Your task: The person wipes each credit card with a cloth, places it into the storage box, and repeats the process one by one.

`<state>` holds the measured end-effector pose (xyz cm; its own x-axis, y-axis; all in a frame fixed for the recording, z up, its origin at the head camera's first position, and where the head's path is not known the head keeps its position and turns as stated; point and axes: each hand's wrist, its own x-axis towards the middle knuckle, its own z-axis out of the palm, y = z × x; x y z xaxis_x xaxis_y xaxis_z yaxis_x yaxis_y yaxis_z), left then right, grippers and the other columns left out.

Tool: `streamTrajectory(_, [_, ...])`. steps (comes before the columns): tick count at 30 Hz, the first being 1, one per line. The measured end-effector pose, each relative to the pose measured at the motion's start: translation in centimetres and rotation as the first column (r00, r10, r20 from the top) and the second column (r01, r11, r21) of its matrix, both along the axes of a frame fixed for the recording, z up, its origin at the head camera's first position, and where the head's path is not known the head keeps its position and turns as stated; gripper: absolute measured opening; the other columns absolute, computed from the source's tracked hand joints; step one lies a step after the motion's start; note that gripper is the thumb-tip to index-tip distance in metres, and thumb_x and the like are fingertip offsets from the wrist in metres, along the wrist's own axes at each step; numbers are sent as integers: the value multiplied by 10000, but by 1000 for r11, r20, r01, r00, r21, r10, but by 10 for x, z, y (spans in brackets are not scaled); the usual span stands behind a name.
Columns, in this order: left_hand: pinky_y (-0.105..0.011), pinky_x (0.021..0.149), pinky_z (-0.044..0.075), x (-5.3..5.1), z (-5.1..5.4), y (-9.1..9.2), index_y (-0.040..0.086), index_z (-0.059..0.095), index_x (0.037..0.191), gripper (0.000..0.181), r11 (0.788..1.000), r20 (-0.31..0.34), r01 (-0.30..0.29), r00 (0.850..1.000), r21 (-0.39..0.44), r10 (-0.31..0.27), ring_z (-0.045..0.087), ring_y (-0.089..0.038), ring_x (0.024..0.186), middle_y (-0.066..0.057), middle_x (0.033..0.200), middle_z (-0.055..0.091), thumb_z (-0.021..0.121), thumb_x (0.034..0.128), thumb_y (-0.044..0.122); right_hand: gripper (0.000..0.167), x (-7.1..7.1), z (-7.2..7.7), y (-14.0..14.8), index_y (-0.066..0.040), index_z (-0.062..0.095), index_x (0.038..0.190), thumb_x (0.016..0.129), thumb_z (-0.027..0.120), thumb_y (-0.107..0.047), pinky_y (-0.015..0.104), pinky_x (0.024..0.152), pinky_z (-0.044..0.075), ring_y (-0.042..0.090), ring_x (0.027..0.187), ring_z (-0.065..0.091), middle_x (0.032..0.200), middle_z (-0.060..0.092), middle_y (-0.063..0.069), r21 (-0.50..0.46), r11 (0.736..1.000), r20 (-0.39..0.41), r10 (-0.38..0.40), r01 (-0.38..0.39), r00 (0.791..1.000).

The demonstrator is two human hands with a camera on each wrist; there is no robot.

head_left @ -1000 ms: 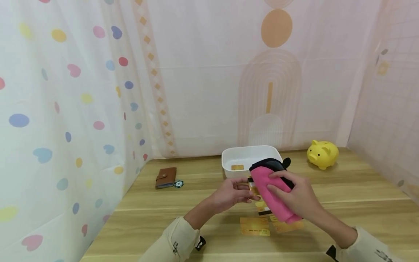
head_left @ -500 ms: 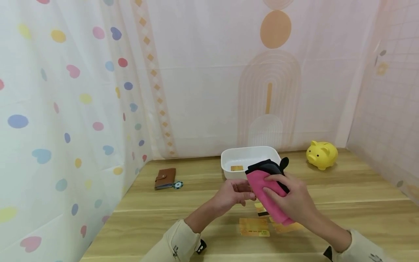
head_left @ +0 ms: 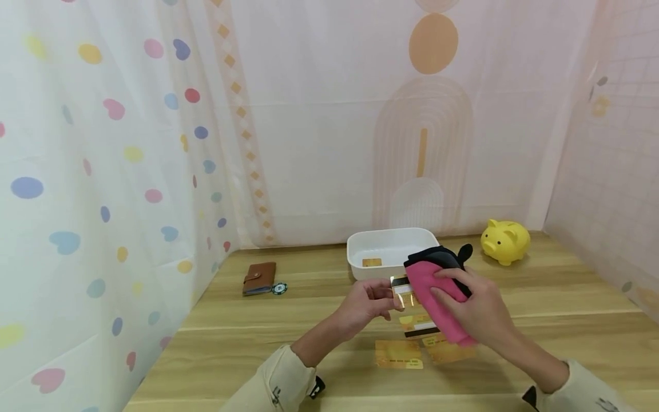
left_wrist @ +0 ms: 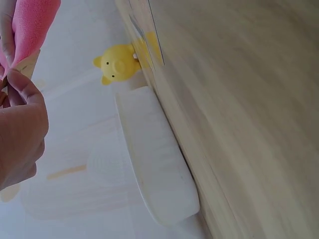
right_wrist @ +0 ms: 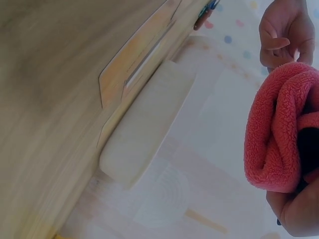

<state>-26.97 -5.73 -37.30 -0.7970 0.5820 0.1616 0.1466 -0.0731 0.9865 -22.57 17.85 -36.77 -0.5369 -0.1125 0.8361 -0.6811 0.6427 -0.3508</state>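
Observation:
In the head view my left hand (head_left: 360, 312) pinches a gold bank card (head_left: 402, 290) with a black stripe, held above the table. My right hand (head_left: 479, 303) grips a folded cloth (head_left: 432, 292), fluffy pink on one side and black on the other, against that card, covering its right part. Below them lie several more gold cards, among them a plain-faced card (head_left: 399, 355) and a striped card (head_left: 418, 326). The right wrist view shows the cloth (right_wrist: 274, 134) bundled between the two hands. Up close in the left wrist view, the left fingertips (left_wrist: 22, 84) meet the pink cloth.
Behind the hands stands a white plastic tub (head_left: 393, 236) with a gold card (head_left: 372, 262) in it. A yellow piggy bank (head_left: 506, 242) is at the back right. To the left lie a brown card wallet (head_left: 259, 278) and a poker chip (head_left: 280, 289).
My right hand slid the cloth left over the held card, then back to the right, so more of the card shows now. My left hand stayed nearly in place.

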Motion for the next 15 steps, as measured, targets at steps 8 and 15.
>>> streamTrajectory(8, [-235, 664, 539, -2, 0, 0, -126, 598, 1182, 272, 1000, -26, 14, 1000, 11, -14, 671, -124, 829, 17, 873, 678, 622, 925, -39, 322, -2, 0, 12, -103, 745, 955, 689, 872, 25, 63, 725, 429, 100, 816, 644, 941, 734, 0, -9, 1000, -14, -29, 29, 999])
streamTrajectory(15, [-246, 676, 538, -2, -3, -4, -70, 584, 1065, 140, 1000, 2, -24, 1000, 15, 24, 675, -134, 851, 8, 883, 656, 618, 935, -32, 302, -4, 1, 20, -79, 741, 939, 688, 868, 29, 82, 654, 421, 58, 792, 609, 937, 729, 38, -7, 999, -3, -42, 42, 999])
